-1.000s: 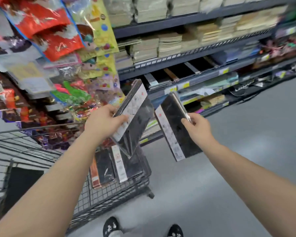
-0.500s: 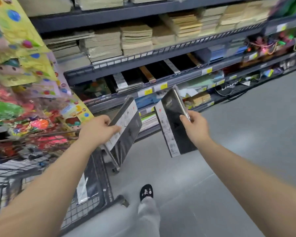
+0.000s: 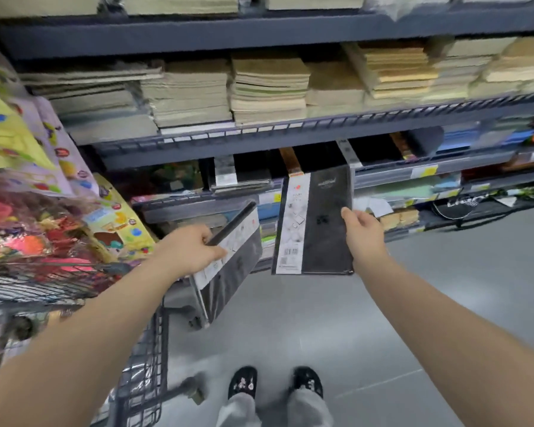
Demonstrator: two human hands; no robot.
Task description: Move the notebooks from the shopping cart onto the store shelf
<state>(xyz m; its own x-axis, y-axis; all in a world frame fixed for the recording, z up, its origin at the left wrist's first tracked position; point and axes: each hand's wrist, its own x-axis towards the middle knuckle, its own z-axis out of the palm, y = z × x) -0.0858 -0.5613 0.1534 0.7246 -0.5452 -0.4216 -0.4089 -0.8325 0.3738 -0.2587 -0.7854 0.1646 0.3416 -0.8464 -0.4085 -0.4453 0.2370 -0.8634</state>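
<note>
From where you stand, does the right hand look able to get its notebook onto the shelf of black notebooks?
Probably yes: the right hand holds its notebook right at the shelf front, and nothing shows between them.

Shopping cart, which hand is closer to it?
Left. The left hand, gripping one notebook, is just above a corner of the shopping cart. The right hand holds the other notebook farther right, over the floor before the shelf.

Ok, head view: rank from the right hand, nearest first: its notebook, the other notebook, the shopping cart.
1. The upright notebook, held in the right hand.
2. The tilted notebook, leftward, in the left hand.
3. The shopping cart, lower left.
</note>
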